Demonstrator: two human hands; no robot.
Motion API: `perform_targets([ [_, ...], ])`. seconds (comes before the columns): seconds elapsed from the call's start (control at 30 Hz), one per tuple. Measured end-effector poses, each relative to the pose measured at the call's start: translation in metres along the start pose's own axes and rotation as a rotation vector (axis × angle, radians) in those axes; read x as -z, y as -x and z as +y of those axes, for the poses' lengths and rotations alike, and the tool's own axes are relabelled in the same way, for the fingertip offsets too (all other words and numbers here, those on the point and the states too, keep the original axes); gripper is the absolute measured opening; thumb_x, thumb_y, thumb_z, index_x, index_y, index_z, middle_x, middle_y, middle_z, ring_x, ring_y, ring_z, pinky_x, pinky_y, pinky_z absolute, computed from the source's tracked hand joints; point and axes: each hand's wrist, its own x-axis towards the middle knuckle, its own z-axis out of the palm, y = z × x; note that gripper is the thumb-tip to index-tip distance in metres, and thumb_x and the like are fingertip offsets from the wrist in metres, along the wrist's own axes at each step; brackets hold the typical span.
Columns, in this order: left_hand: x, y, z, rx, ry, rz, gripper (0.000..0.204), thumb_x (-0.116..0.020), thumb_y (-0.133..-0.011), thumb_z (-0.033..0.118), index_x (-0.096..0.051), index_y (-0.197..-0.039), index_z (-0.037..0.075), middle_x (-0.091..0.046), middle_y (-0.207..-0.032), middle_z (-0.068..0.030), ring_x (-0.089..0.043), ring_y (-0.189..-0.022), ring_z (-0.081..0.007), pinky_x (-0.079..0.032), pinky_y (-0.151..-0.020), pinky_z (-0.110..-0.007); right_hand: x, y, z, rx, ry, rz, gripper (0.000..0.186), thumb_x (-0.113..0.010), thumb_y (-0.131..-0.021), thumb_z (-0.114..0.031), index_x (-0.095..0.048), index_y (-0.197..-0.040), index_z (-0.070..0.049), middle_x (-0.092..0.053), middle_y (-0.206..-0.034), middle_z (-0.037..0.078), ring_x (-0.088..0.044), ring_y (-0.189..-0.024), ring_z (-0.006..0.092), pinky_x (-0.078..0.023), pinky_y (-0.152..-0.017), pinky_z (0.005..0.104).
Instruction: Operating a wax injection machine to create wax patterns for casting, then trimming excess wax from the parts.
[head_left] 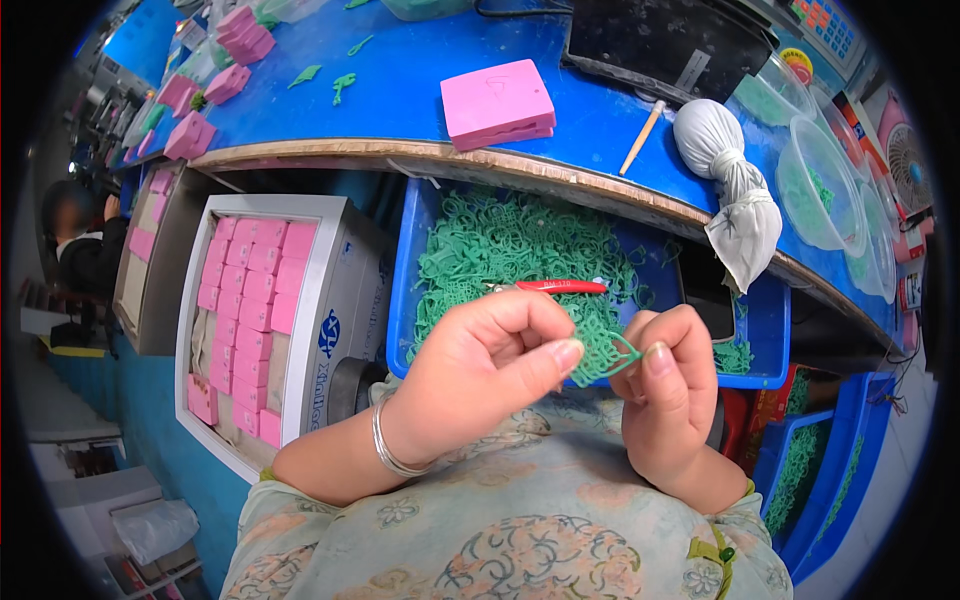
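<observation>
A small green openwork piece [597, 352], a lattice like a wax pattern, is held up in front of my body. My left hand [495, 350] is closed, pinching its left side between thumb and fingers. My right hand [668, 375] is closed too, gripping the piece's thin looped end on the right. Just beyond my hands, a blue tray [405, 300] holds a heap of similar green pieces [510, 240]. A red-handled hand tool [560, 286] lies on that heap, its metal end partly hidden behind my left hand.
A pink block mold [497, 102], a wooden-handled stick [642, 138] and a tied white cloth pouch [728, 165] lie on the blue bench [400, 90]. Clear plastic bowls [815, 185] stand right. More pink blocks [245, 310] fill a box at left. A person [85, 240] is far left.
</observation>
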Motion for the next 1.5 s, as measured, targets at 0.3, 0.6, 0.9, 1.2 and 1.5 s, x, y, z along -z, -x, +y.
perform_targets([
  [0.3, -0.006, 0.005, 0.0, 0.121, 0.054, -0.075, 0.005, -0.056, -0.084, 0.002, -0.053, -0.088, 0.002, -0.053, -0.082, 0.0009, -0.048, -0.072, -0.003, -0.04, -0.06, -0.019, -0.001, -0.003, -0.002, 0.049, -0.015, 0.047, 0.008, -0.043, -0.09, -0.01, -0.041, -0.088, -0.002, -0.044, -0.077, 0.0, -0.035, -0.066, 0.004, -0.031, -0.058, 0.0187],
  [0.6, -0.003, 0.006, -0.006, -0.017, 0.084, -0.051, 0.008, -0.057, -0.084, 0.001, -0.051, -0.09, 0.001, -0.053, -0.085, -0.0006, -0.05, -0.078, -0.0047, -0.041, -0.066, -0.019, -0.002, 0.001, -0.002, -0.034, -0.046, -0.043, 0.007, -0.047, -0.088, -0.004, -0.043, -0.092, -0.001, -0.046, -0.079, 0.0, -0.038, -0.067, 0.0029, -0.033, -0.058, 0.0181],
  [0.9, -0.005, 0.004, -0.006, 0.083, 0.147, -0.052, 0.015, -0.058, -0.083, 0.002, -0.05, -0.096, 0.002, -0.053, -0.084, -0.0001, -0.051, -0.077, -0.0051, -0.043, -0.066, -0.02, -0.001, 0.002, -0.002, -0.002, 0.015, -0.042, 0.005, -0.045, -0.089, -0.004, -0.042, -0.091, 0.0, -0.047, -0.078, 0.001, -0.038, -0.065, 0.0035, -0.034, -0.058, 0.0181],
  [1.2, -0.003, 0.004, -0.009, 0.087, 0.18, -0.078, 0.021, -0.057, -0.085, 0.005, -0.05, -0.104, 0.001, -0.054, -0.085, -0.0014, -0.052, -0.078, -0.0066, -0.045, -0.067, -0.021, -0.002, 0.0, -0.004, 0.028, 0.04, -0.09, 0.005, -0.042, -0.09, -0.004, -0.041, -0.089, 0.001, -0.05, -0.08, 0.006, -0.05, -0.069, 0.0078, -0.04, -0.061, 0.0206],
  [1.5, -0.002, 0.004, -0.01, 0.065, 0.162, -0.108, 0.017, -0.056, -0.085, 0.005, -0.05, -0.101, 0.001, -0.053, -0.086, -0.0013, -0.052, -0.078, -0.0067, -0.045, -0.067, -0.021, -0.004, 0.0, -0.004, 0.032, 0.045, -0.081, 0.004, -0.043, -0.089, -0.003, -0.041, -0.089, 0.0, -0.049, -0.077, 0.004, -0.045, -0.065, 0.0058, -0.037, -0.058, 0.0193],
])
